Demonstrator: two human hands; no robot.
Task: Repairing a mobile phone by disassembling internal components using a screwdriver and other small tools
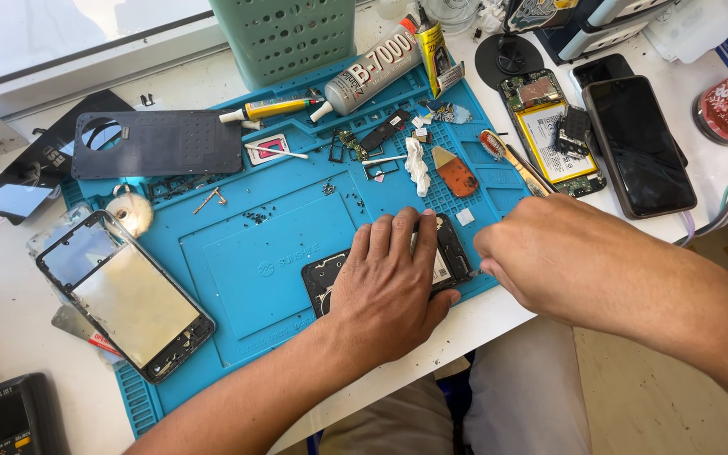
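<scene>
Head view shows the left hand (388, 282) lying flat with fingers spread on a dark opened phone (444, 253), hiding most of it. At 3 o'clock, the right hand (541, 253) is curled at the phone's edge; whether it holds anything is hard to tell. Both sit near the blue mat's (246, 270) front edge. At 9 o'clock lies one phone frame (124, 295). Two glue tubes (372, 72) lie at 12 o'clock.
</scene>
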